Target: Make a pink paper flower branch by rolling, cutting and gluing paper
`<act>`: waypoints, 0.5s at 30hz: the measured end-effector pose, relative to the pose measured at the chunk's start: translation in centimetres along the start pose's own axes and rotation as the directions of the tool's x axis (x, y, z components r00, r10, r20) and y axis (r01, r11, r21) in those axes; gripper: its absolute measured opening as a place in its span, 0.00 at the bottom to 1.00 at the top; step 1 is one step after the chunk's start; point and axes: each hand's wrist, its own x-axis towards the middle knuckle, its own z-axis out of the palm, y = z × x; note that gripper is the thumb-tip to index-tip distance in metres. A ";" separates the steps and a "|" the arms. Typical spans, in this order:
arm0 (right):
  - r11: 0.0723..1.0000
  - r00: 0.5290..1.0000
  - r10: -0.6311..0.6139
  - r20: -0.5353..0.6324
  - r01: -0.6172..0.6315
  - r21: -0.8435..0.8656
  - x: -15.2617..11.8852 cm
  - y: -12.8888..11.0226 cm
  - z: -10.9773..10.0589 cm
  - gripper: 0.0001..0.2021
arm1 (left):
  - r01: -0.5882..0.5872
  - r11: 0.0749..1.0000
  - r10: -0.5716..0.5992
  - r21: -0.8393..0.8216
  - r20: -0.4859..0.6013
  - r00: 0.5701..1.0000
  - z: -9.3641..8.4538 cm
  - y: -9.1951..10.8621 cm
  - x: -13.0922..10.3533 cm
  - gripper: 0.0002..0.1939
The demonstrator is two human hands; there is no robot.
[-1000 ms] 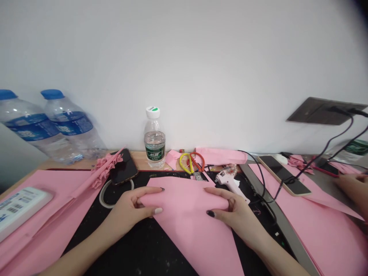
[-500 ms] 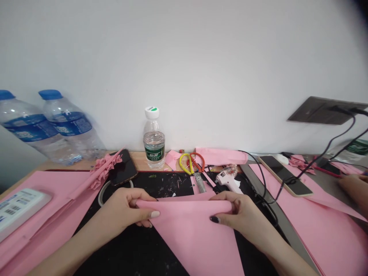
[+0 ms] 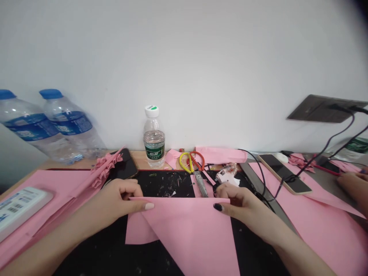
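A folded sheet of pink paper (image 3: 195, 234) is stretched between my two hands over a black mat (image 3: 155, 260). My left hand (image 3: 125, 197) pinches its upper left corner, thumb on the near face. At the upper right corner, my right hand (image 3: 238, 203) grips the paper the same way, its dark-nailed thumb in front. The top edge runs straight between them, and a flap hangs below my left hand. Just beyond that edge lie scissors (image 3: 198, 176) with one yellow and one red handle. A white glue gun (image 3: 227, 177) rests past my right hand, partly hidden by it.
A small water bottle (image 3: 154, 142) stands against the wall; two large bottles (image 3: 71, 122) lean at left. A crinkled pink paper flower (image 3: 106, 166) overlaps a dark phone (image 3: 126, 165). Right are another phone (image 3: 284, 174), cables, pink sheets (image 3: 324, 234) and another person's hand (image 3: 353, 188).
The paper's top edge, rolled over and curved before, is now a flatter, sharper fold. A flap now shows at the lower left. My left hand has shifted slightly left.
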 end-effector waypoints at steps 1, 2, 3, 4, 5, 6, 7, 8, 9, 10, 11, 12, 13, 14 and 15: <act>0.998 0.999 0.009 0.037 -0.011 0.060 0.1 -0.1 0.1 0.13 | -0.025 0.999 0.025 -0.024 0.028 0.999 -0.2 0.0 0.0 0.19; 0.993 0.997 0.029 0.071 -0.037 0.115 0.1 -0.1 0.1 0.14 | -0.030 0.997 0.034 -0.064 0.068 0.997 -0.4 0.0 0.1 0.18; 0.985 0.994 0.048 0.095 -0.063 0.159 0.2 -0.2 0.3 0.14 | -0.017 0.994 0.030 -0.106 0.117 0.993 -0.6 0.1 0.1 0.18; 0.977 0.993 0.058 0.103 -0.077 0.197 0.2 -0.1 0.4 0.15 | 0.008 0.991 0.016 -0.137 0.173 0.985 -0.7 0.2 0.2 0.17; 0.971 0.993 0.057 0.100 -0.079 0.226 0.3 -0.1 0.6 0.16 | 0.036 0.988 0.000 -0.150 0.234 0.972 -0.8 0.4 0.2 0.17; 0.967 0.994 0.052 0.092 -0.073 0.244 0.3 -0.1 0.8 0.16 | 0.059 0.988 -0.015 -0.145 0.291 0.957 -0.8 0.6 0.3 0.15; 0.966 0.995 0.046 0.084 -0.066 0.251 0.4 0.0 1.0 0.16 | 0.073 0.990 -0.026 -0.122 0.346 0.938 -0.7 0.9 0.5 0.13; 0.966 0.996 0.041 0.077 -0.059 0.250 0.5 0.1 1.2 0.16 | 0.074 0.993 -0.033 -0.090 0.395 0.918 -0.5 1.2 0.6 0.11; 0.967 0.997 0.041 0.072 -0.057 0.246 0.6 0.2 1.5 0.15 | 0.069 0.996 -0.036 -0.057 0.438 0.898 -0.3 1.6 0.8 0.10; 0.969 0.997 0.044 0.069 -0.060 0.239 0.7 0.3 1.8 0.15 | 0.053 0.998 -0.033 -0.028 0.470 0.882 0.0 1.9 0.9 0.10; 0.971 0.996 0.049 0.068 -0.063 0.232 0.8 0.4 2.1 0.15 | 0.021 1.000 -0.016 -0.004 0.489 0.872 0.4 2.2 1.1 0.11; 0.972 0.996 0.054 0.073 -0.069 0.225 0.9 0.5 2.3 0.15 | -0.023 1.000 0.016 0.009 0.501 0.866 0.8 2.4 1.3 0.12; 0.975 0.995 0.054 0.079 -0.070 0.212 1.1 0.6 2.4 0.15 | -0.060 0.998 0.046 0.012 0.506 0.861 1.2 2.6 1.5 0.14; 0.981 0.995 0.050 0.085 -0.065 0.181 1.2 0.8 2.5 0.15 | -0.085 0.996 0.067 0.011 0.521 0.851 1.5 2.8 1.7 0.16; 0.990 0.995 0.039 0.090 -0.050 0.128 1.3 0.8 2.4 0.14 | -0.104 0.995 0.080 0.014 0.538 0.839 1.9 2.8 1.9 0.18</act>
